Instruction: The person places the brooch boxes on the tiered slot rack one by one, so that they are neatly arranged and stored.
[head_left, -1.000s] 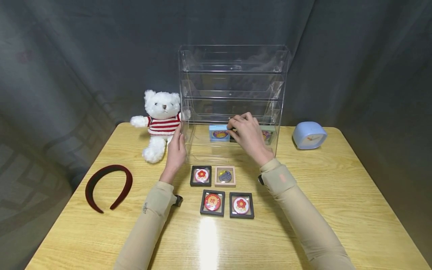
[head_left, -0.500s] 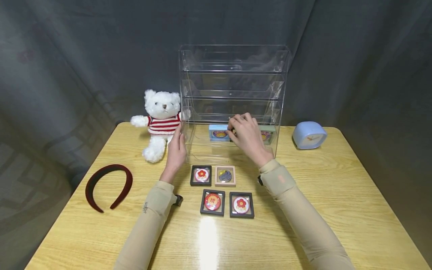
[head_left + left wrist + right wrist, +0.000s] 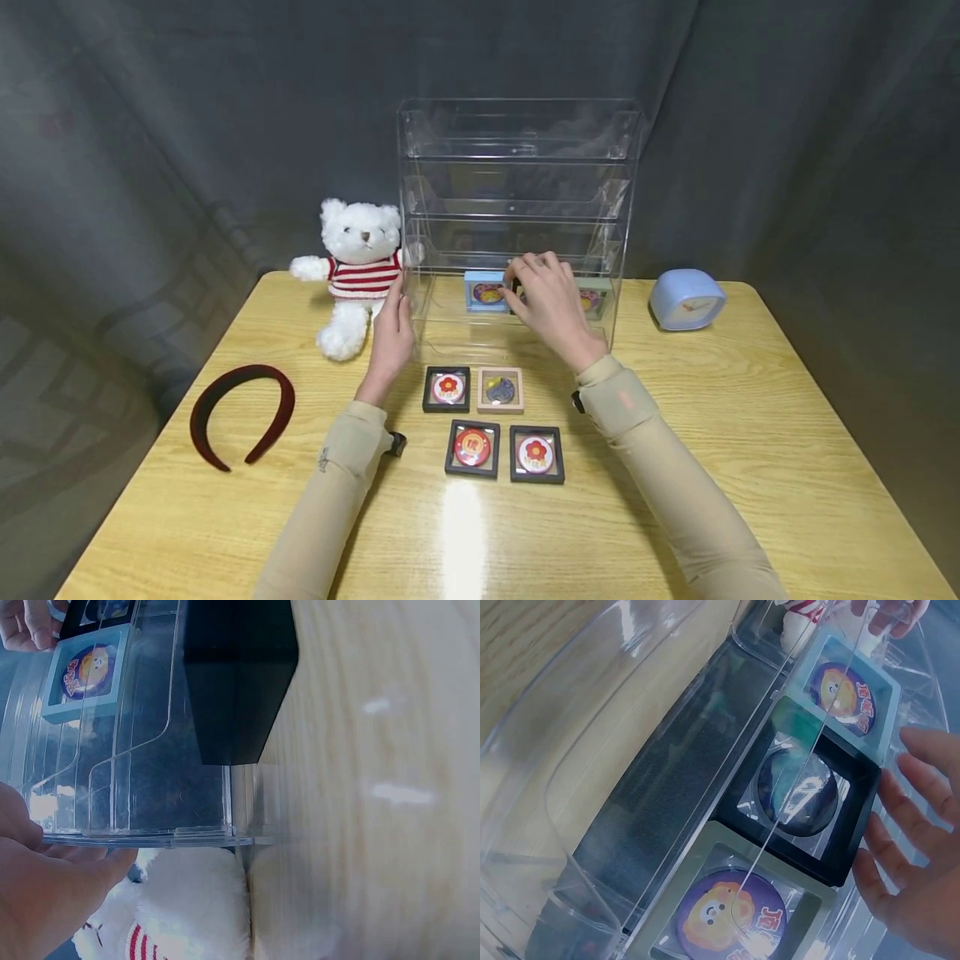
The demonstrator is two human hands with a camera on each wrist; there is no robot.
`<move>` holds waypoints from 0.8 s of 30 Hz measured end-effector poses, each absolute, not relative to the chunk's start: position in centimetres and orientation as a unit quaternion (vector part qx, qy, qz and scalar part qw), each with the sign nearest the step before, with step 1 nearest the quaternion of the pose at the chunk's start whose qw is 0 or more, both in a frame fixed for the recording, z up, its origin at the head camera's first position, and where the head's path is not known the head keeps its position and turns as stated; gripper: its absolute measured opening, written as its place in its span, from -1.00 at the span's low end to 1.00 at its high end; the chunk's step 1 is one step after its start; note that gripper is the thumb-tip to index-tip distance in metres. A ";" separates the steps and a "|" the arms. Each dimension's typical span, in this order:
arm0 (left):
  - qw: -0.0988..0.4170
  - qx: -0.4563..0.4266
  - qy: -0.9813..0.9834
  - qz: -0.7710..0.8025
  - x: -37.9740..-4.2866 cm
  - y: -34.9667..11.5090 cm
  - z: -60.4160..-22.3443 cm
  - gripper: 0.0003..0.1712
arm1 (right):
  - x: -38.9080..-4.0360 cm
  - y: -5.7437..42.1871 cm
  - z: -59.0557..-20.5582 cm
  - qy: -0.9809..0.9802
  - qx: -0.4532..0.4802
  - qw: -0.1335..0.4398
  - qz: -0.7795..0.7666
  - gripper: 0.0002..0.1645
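Note:
A clear acrylic tiered rack stands at the back of the table. My left hand lies against its left side panel, fingers fairly straight. My right hand reaches into the lowest tier, with fingers loosely bent. Three framed badges stand in a row there: a light blue frame, a black frame and a green frame. In the right wrist view the right fingertips are right at the upper edges of the blue and black frames. From the head view, that hand hides most of the black one.
Several framed badges lie before the rack: black ones and a beige one. A white teddy bear sits left of the rack. A dark red headband lies at left, a blue clock stands at right.
In the lowest tier, the light blue frame has tipped to show more of its front face. The right hand has shifted only slightly; the left hand stays at the rack's side.

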State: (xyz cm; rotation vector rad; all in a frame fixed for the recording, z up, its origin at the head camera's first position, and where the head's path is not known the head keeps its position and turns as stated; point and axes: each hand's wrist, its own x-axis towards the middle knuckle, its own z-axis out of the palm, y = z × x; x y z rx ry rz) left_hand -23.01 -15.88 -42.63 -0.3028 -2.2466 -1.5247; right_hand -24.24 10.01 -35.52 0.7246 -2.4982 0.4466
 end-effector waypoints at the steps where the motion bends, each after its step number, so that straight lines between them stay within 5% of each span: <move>1: 0.203 -0.108 -0.804 -0.548 -23.0 -15.9 -42.6 -0.43 | -24.2 10.0 -35.5 -0.916 0.267 0.249 0.167 -0.79; 24: 0.205 -0.110 -0.805 -0.545 -22.8 -15.8 -42.4 -0.43 | -22.8 11.1 -34.7 -0.912 0.244 0.210 0.252 -0.69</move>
